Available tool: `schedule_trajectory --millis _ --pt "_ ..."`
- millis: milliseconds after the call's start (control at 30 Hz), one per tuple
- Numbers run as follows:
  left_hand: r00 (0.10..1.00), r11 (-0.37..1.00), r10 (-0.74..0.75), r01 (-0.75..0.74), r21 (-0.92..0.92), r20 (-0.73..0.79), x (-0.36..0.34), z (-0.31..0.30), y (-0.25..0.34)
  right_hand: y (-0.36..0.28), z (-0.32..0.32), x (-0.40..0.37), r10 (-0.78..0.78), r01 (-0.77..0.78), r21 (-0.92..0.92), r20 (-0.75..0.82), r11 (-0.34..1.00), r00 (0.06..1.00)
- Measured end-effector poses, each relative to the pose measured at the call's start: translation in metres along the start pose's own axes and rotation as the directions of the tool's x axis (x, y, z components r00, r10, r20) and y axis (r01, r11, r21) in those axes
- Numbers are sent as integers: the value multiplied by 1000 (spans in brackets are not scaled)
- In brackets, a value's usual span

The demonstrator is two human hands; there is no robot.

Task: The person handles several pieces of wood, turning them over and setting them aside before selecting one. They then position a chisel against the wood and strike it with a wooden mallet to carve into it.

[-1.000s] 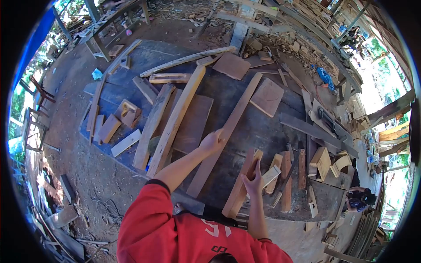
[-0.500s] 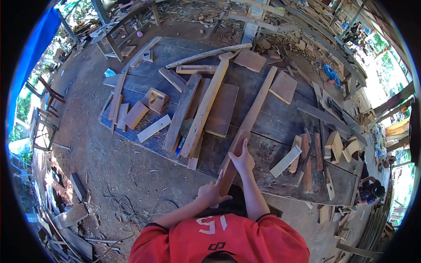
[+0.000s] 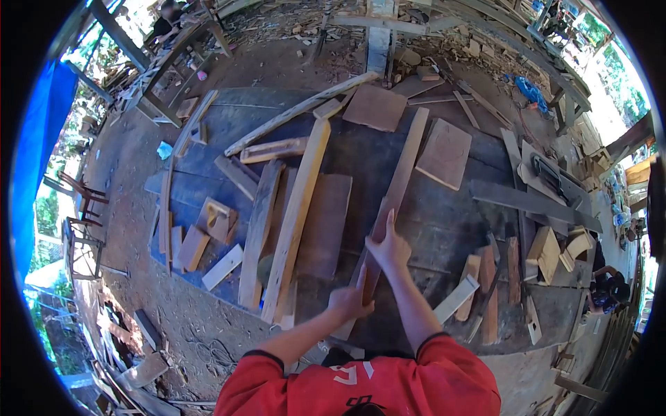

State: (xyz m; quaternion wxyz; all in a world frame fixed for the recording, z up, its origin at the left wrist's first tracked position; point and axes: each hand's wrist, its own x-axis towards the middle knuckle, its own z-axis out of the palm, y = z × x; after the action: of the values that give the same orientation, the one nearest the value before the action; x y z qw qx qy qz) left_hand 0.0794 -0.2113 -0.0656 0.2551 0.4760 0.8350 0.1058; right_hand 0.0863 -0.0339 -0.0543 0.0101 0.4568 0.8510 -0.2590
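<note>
A long narrow plank (image 3: 405,166) runs from near my body away across the dark wooden table. A shorter reddish-brown board (image 3: 379,232) lies along its near part. My left hand (image 3: 349,301) is closed round the board's near end, its index finger stretched along the wood. Farther up, my right hand (image 3: 390,251) grips the same board, with its index finger pointing forward along it. To the left lie a thick yellowish beam (image 3: 298,215) and a wide brown board (image 3: 326,225). A flat square board (image 3: 445,153) is to the right of the plank.
The dark table (image 3: 444,222) also bears a notched block (image 3: 216,220), a pale strip (image 3: 456,299), several small offcuts and a long grey plank (image 3: 517,200) at the right. A person (image 3: 610,290) is beyond the right edge; another (image 3: 168,19) is at the upper left.
The camera view has shifted, so the table sits lower in the picture. Both hands still hold the board, with my right index finger now stretched forward.
</note>
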Motion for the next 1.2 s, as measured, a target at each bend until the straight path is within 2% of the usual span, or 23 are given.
schedule_trajectory --millis 67,100,133,167,200,267,333,400,467,533,600,733,800,867,1033,1200 --pt "1000 1000 -8 8 -1 -27 77 -20 6 0 -16 76 -25 23 -29 -50 999 998" --pt "999 998 -24 22 64 28 125 -21 0 -1 -28 117 -36 32 -68 -68 997 997" --pt "1000 995 -18 16 94 15 163 -42 2 -2 -40 156 -1 -3 -51 -81 999 997" --pt "994 994 74 -67 91 -75 182 -81 14 -5 -53 189 33 -36 -33 -99 999 995" --pt "998 990 38 -30 141 -55 198 -109 30 -13 -76 207 29 -37 -65 -133 997 991" --pt "972 987 113 -87 132 -207 214 -130 42 -34 -127 207 23 -40 -100 -158 994 987" --pt "969 989 107 -79 127 -223 191 -153 59 -49 -160 187 -71 49 -84 -278 995 958" --pt "961 988 111 -79 133 -255 164 -158 63 -55 -166 155 -95 73 -82 -315 994 944" --pt "933 986 140 -103 129 -331 120 -136 56 -53 -155 112 -114 92 -77 -357 993 927" --pt "931 979 162 -109 175 -327 70 -96 39 -42 -117 61 -120 141 28 -372 990 921" --pt "930 965 204 -139 222 -305 12 -48 16 -34 -82 -6 -50 87 145 -236 986 970" --pt "964 959 223 -190 211 -143 -119 18 -18 0 22 -119 -26 30 98 -44 995 999" --pt "987 977 163 -162 139 0 -168 41 -30 5 52 -166 -42 39 79 38 996 998" --pt "985 977 172 -170 126 -6 -198 51 -35 1 63 -196 -45 41 55 72 998 996" --pt "989 987 138 -141 74 43 -203 52 -30 -5 60 -202 -63 63 -2 102 998 993" --pt "990 994 90 -96 50 107 -132 35 -16 2 40 -131 -48 49 -2 124 999 991"
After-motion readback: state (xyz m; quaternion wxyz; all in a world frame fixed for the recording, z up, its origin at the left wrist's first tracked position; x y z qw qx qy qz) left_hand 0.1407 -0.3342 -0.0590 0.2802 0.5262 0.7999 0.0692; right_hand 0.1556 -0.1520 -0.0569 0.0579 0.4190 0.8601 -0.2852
